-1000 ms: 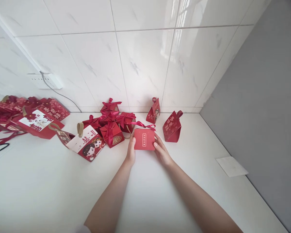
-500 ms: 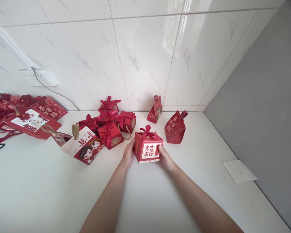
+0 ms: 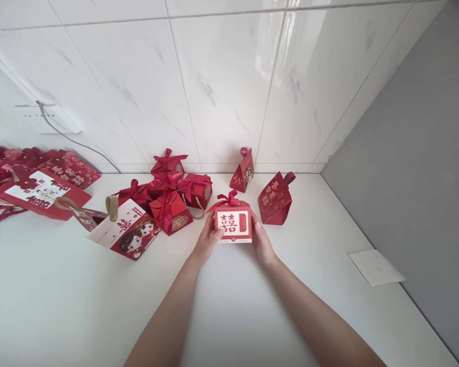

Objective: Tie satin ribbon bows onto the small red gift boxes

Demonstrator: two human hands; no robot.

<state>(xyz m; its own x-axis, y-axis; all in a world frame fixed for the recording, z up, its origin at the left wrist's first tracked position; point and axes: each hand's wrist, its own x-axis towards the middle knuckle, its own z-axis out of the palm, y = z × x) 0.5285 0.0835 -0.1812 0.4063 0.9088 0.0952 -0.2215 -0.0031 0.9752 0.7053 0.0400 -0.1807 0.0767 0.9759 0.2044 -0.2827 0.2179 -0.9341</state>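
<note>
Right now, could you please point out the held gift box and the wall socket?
Held gift box (image 3: 234, 223): head view, on its printed front panel.
Wall socket (image 3: 60, 120): head view, on its faceplate.

Left hand, right hand, red box held between

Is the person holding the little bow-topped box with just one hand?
No, the left hand and the right hand hold opposite sides of the box.

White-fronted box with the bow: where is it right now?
Near the centre of the head view, the box is between the left hand and right hand, right of the bow-topped cluster.
</note>
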